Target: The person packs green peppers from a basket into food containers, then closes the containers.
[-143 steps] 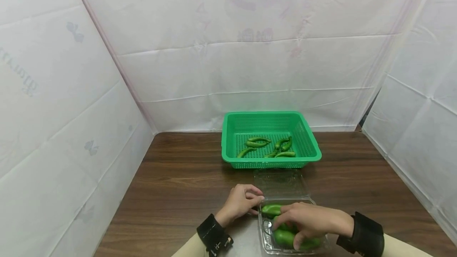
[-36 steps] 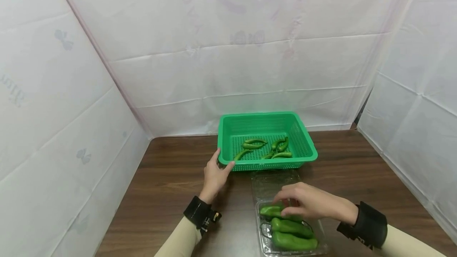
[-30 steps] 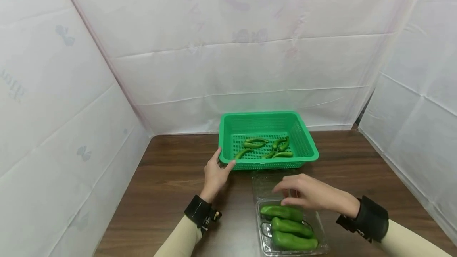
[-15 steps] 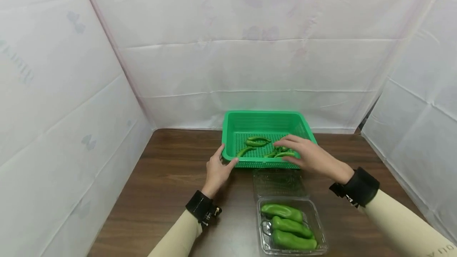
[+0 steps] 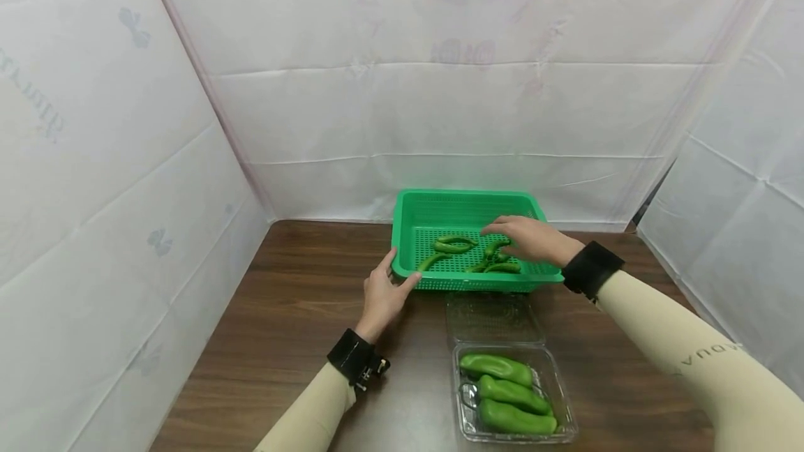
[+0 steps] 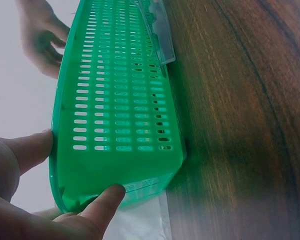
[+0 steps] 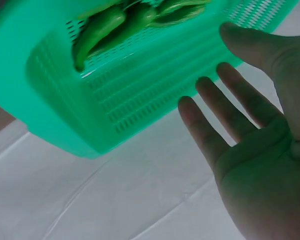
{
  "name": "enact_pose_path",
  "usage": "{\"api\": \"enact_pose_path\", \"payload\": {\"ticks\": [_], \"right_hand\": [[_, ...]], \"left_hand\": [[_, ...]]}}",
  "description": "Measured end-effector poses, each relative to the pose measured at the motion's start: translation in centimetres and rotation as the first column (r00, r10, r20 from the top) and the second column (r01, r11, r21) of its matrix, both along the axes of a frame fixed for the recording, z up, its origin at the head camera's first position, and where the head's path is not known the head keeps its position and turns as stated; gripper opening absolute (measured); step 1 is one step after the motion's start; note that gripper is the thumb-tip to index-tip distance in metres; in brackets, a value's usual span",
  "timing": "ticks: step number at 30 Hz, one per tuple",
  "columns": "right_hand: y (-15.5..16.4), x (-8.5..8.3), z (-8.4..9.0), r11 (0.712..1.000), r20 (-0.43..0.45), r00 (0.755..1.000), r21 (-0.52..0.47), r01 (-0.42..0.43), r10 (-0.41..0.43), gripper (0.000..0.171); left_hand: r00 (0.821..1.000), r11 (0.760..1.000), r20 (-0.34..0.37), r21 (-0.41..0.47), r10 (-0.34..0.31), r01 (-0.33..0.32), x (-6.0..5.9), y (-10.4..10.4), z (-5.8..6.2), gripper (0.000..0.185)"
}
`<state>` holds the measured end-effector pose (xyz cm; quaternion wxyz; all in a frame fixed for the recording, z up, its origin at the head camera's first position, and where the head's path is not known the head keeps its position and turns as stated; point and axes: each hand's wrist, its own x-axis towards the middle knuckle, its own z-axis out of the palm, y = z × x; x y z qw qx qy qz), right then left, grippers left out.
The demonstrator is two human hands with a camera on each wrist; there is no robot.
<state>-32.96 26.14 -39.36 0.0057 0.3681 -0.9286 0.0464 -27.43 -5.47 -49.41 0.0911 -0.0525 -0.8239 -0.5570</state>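
Observation:
A green plastic basket (image 5: 466, 194) (image 6: 120, 115) (image 7: 140, 100) stands at the back of the brown table with several green peppers (image 5: 467, 257) (image 7: 110, 25) in it. My left hand (image 5: 384, 288) (image 6: 45, 200) grips its near left corner, thumb on the front wall and fingers on the side. My right hand (image 5: 524, 237) (image 7: 250, 140) hovers over the basket's right half, fingers straight, palm empty, just above the peppers. A clear clamshell box (image 5: 562, 403) near me holds three larger green peppers (image 5: 502, 393).
The box's clear lid (image 5: 493, 316) lies open and flat between the box and the basket. White sheeting walls in the table on the left, back and right. Bare brown tabletop (image 5: 295, 312) lies left of the basket and box.
My right hand has left the clamshell box and moved forward over the basket. My left hand, earlier at the box's edge, now stays on the basket corner.

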Motion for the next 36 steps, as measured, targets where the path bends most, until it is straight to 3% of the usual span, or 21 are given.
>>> {"api": "enact_pose_path", "payload": {"ticks": [6, 11, 21, 30, 36], "right_hand": [[0.0, -2.3, -0.9, 0.985, 0.071, 0.997, 0.168, 0.032, -0.045, 0.059], [0.0, -3.7, -2.0, 0.968, 0.108, 0.99, 0.243, 0.061, -0.089, 0.061], [-0.4, -5.6, -3.5, 0.954, 0.154, 0.982, 0.293, 0.059, -0.108, 0.059], [0.2, -5.7, -5.4, 0.949, 0.206, 0.968, 0.306, 0.073, -0.141, 0.058], [0.2, -5.9, -6.2, 0.953, 0.184, 0.974, 0.296, 0.071, -0.13, 0.059]], "left_hand": [[1.0, 1.0, 0.024, 0.014, 0.008, -0.008, 0.2, 0.2, -0.1, 0.081], [1.0, 1.0, 0.027, 0.006, 0.014, -0.014, 0.5, 0.3, 0.0, 0.081], [1.0, 1.0, 0.016, 0.018, 0.014, -0.014, 0.7, 0.1, -0.3, 0.079], [1.0, 1.0, 0.013, -0.013, 0.006, -0.006, 1.3, 0.2, -0.7, 0.078], [1.0, 1.0, -0.009, -0.008, 0.011, -0.011, 1.0, 0.3, -1.0, 0.077]]}}
